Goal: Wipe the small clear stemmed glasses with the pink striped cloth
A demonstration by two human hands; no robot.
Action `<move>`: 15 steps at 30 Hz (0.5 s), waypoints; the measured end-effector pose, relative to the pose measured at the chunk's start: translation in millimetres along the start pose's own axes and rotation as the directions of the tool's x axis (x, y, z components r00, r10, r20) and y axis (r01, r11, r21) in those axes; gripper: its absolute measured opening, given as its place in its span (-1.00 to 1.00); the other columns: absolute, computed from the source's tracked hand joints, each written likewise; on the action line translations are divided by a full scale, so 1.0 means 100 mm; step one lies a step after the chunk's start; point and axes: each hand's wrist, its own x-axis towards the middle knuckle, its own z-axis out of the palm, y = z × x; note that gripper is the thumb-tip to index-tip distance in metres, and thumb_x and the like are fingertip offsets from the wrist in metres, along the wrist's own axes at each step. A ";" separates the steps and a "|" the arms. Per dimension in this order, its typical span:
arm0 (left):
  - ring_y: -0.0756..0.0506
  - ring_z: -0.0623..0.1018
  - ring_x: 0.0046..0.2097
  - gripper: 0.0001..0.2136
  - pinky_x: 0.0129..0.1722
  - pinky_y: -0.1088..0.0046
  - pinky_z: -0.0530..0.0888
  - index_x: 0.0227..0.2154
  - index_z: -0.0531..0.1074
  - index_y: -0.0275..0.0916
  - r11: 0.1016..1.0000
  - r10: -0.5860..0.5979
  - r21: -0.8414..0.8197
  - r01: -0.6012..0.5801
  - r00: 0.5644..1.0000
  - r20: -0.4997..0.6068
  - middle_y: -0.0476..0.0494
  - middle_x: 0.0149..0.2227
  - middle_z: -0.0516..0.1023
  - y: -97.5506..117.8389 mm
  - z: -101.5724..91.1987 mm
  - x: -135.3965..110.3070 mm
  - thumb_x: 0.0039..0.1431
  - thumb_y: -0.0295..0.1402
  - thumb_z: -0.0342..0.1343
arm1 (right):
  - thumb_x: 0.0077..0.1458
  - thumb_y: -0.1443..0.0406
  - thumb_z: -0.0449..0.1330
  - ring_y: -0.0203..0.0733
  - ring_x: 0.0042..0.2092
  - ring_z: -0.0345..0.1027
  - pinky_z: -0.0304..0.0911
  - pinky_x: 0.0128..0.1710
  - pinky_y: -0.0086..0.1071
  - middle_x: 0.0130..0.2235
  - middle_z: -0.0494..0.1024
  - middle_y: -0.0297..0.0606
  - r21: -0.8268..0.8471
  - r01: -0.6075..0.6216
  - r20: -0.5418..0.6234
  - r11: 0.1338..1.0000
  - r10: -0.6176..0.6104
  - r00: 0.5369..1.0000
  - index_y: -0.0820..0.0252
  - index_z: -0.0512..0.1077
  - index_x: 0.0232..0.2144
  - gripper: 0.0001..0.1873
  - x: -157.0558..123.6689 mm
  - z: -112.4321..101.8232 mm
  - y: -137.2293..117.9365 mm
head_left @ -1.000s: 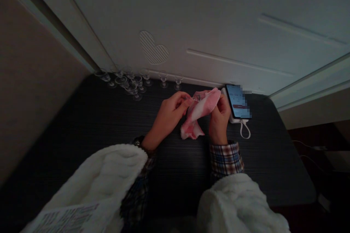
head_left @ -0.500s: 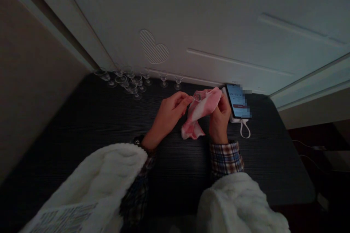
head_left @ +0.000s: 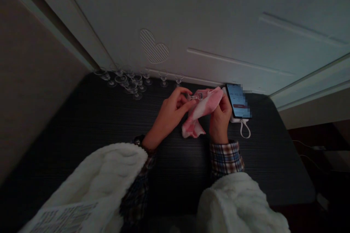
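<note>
A small stemmed glass lies sideways between my hands, its foot toward the left. The fingers of my left hand are closed around the foot end. A pink and white cloth wraps the bowl end, which it partly hides. My right hand grips the cloth from the right, its fingertips mostly behind the fabric. One loose end of the cloth hangs down toward the dark table.
Several small stemmed glasses stand at the table's back left, and another glass stands behind my left hand. To the right, a phone lies on a white block with a looped cable. A white panel rises behind the table.
My left fingers have opened slightly and shifted their hold at the glass's foot, so more of the foot and stem shows. The right hand and the cloth have barely moved.
</note>
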 end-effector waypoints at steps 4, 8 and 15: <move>0.06 0.33 -0.52 -0.77 -0.52 0.56 0.25 -0.15 0.35 -0.19 1.000 0.007 0.025 -0.007 1.000 0.014 0.07 -0.50 0.34 0.00 0.00 0.00 0.13 -0.27 0.09 | 0.01 0.27 0.17 -0.26 -0.19 0.39 0.29 -0.10 -0.32 -0.26 0.51 -0.35 -0.027 -0.011 -0.014 1.000 0.011 1.000 0.15 0.39 -0.33 -0.88 0.00 0.00 -0.02; 0.06 0.33 -0.52 -0.81 -0.53 0.56 0.24 -0.21 0.36 -0.20 0.998 0.004 0.057 -0.005 1.000 0.022 0.06 -0.50 0.34 -0.01 -0.02 0.01 0.14 -0.25 0.08 | 0.01 0.29 0.16 -0.26 -0.18 0.39 0.29 -0.09 -0.31 -0.25 0.51 -0.35 -0.018 0.001 0.003 1.000 -0.001 1.000 0.15 0.39 -0.33 -0.88 0.00 0.01 -0.01; 0.06 0.32 -0.52 -0.80 -0.54 0.56 0.22 -0.31 0.38 -0.23 0.997 -0.006 0.081 0.006 1.000 0.003 0.07 -0.54 0.34 -0.03 -0.01 0.01 0.15 -0.19 0.06 | 0.02 0.28 0.15 -0.25 -0.17 0.40 0.28 -0.09 -0.30 -0.22 0.51 -0.33 0.018 -0.006 0.033 1.000 0.005 0.999 0.13 0.40 -0.30 -0.86 0.00 -0.01 0.03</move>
